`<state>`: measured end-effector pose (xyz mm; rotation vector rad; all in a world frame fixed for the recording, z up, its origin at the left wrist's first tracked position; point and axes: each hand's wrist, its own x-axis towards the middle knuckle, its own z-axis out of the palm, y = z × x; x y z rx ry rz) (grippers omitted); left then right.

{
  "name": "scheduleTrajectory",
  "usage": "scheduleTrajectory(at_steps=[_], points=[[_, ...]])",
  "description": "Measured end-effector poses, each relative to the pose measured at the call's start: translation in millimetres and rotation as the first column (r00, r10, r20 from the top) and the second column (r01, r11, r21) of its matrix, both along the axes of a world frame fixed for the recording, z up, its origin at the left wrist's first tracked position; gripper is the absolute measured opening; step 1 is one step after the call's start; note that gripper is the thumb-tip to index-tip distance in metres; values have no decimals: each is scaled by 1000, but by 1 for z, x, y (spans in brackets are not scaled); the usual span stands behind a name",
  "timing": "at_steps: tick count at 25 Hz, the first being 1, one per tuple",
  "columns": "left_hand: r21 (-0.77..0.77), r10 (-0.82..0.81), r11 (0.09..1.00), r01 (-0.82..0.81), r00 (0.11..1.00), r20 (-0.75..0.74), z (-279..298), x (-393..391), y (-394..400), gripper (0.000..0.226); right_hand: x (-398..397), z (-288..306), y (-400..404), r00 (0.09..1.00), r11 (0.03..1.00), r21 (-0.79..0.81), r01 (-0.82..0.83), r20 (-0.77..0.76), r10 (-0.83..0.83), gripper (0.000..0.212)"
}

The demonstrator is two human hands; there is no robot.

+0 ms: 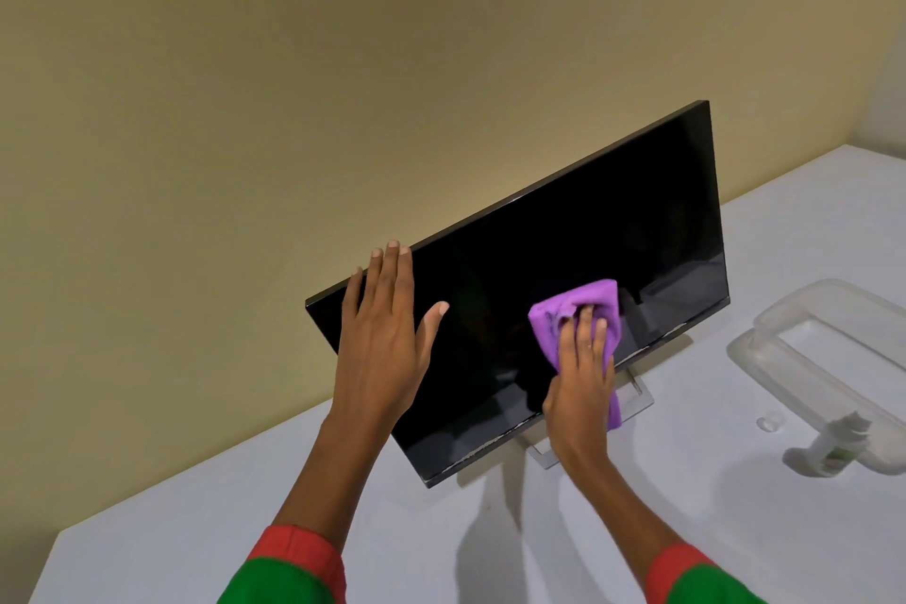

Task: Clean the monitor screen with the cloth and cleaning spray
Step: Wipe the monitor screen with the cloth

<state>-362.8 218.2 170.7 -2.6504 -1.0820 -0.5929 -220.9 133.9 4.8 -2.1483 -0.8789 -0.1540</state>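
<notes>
A dark, switched-off monitor [564,270] is seen standing on its metal stand [632,400] on a white counter [392,530], before a beige wall [294,88]. The left hand [380,334] is laid flat against the screen's upper left part, fingers straight and spread, their tips reaching the top edge. A purple cloth [571,314] is pressed against the lower middle of the screen by the right hand [581,373], whose fingers are curled over the bunched fabric; a tail of cloth is left hanging below the palm. The two hands are kept apart, with bare screen between them. To the right of the monitor, a clear plastic container [833,358] is set on the counter, and nothing can be made out inside it. A small spray bottle [841,444] is stood just in front of it, with a small clear cap [769,422] lying close by.
</notes>
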Motion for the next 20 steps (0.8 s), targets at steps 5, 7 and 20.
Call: scheduleTrajectory(at_steps=[5, 7, 20], points=[[-79, -96, 992, 102, 992, 80, 12, 27, 2, 56, -22, 12, 8, 957, 986, -46, -157, 241, 164, 99], [-116, -76, 989, 95, 985, 157, 16, 29, 0, 51, -10, 37, 16, 938, 982, -3, -189, 294, 182, 95], [-172, -172, 967, 190, 978, 117, 25, 58, 1, 49, 71, 35, 8, 972, 978, 155, 142, -207, -109, 74]])
